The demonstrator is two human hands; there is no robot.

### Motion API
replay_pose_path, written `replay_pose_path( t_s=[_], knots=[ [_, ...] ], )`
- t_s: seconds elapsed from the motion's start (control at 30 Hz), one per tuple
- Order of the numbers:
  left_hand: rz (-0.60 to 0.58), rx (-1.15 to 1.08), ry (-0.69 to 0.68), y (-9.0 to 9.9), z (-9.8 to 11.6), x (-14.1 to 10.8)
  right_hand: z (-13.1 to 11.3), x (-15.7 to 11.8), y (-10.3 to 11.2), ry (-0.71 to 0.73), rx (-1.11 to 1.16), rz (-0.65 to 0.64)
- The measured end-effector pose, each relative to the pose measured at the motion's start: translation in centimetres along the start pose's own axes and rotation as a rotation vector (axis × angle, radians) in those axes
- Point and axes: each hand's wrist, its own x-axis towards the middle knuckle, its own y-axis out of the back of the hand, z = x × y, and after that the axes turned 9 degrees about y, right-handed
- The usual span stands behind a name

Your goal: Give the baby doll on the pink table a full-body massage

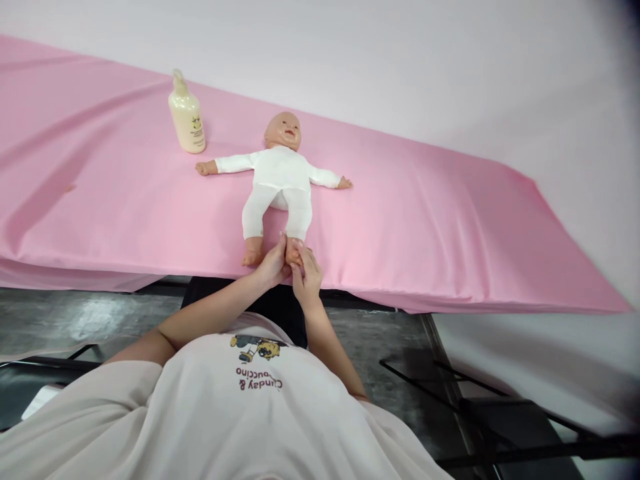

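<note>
A baby doll in a white suit lies on its back on the pink cloth, arms spread and feet toward me. Both my hands are at its foot on the right side of the view. My left hand closes around the inner side of that ankle, thumb up along the leg. On the outer side, my right hand has its fingers bent over the top of the same foot, which they partly hide. The doll's other foot rests free on the cloth, left of my left hand.
A cream pump bottle stands on the pink-covered table, beyond the doll's outstretched arm on the left. A pale wall runs behind the table. Black folding chairs stand at the lower right and left, near a white object.
</note>
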Motion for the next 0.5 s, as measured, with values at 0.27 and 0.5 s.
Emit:
replay_pose_path(
  t_s=[0.27, 0.5],
  knots=[
    [0.077, -0.083, -0.026, -0.2, 0.0, 0.2, 0.3, -0.4, -0.2, 0.058, -0.019, 0.029],
    [0.120, -0.025, -0.005, -0.1, 0.2, 0.3, -0.5, 0.5, -0.2, 0.007, -0.043, 0.027]
  ],
)
